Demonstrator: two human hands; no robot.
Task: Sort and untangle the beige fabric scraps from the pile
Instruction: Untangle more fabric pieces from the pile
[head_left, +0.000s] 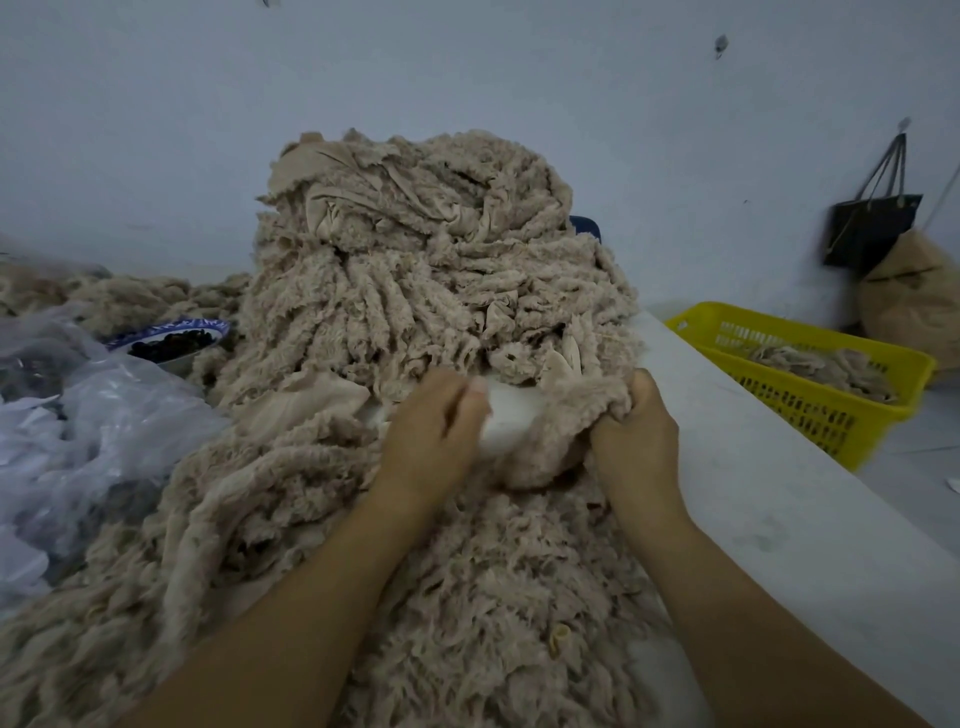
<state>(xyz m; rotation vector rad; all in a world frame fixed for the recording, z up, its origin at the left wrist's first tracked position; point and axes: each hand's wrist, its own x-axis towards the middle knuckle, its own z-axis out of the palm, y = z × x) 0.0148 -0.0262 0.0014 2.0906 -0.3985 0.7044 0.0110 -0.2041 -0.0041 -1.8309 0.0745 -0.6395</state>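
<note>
Your left hand (436, 431) pinches the white underside, and your right hand (635, 431) grips the fuzzy edge, of one beige shaggy fleece scrap (550, 441). It lies at the foot of the tall tangled heap of frayed beige fabric strips (415, 249) on the white table (779, 483).

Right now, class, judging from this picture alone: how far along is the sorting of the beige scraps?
Done: a few sorted scraps lie in the yellow basket. In hand: the left hand and right hand grip one beige scrap at the pile's near side. Left: nearly everything, since the tall tangled pile covers much of the table.
</note>
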